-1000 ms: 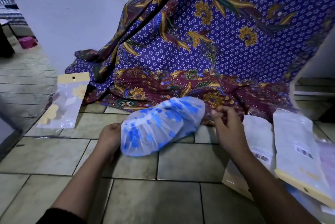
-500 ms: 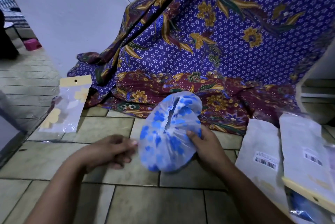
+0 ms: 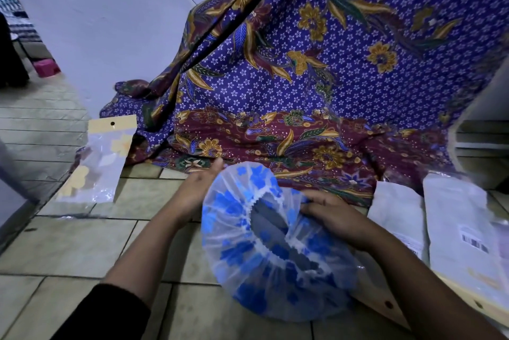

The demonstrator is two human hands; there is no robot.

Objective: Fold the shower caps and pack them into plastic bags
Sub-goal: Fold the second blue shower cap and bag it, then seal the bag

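A clear shower cap (image 3: 248,240) with blue flower prints is held up above the tiled floor, its elastic opening turned toward me. My right hand (image 3: 327,214) grips the cap's gathered rim on the right side. My left hand (image 3: 198,191) lies flat against the cap's upper left, fingers stretched out behind the plastic. A plastic bag (image 3: 102,163) with a yellow card header lies on the floor at the left, a folded cap inside it. More flat plastic bags (image 3: 451,232) with barcode labels are stacked at the right.
A purple and maroon batik cloth (image 3: 316,86) hangs down and spreads over the floor behind the cap. A white wall (image 3: 96,22) rises at the left. Beige floor tiles (image 3: 68,246) extend in front. A pink object (image 3: 45,67) sits far left.
The cap has been turned so its opening faces me and has spread wider and lower. My left hand went from a loose fist beside it to flat against its upper left.
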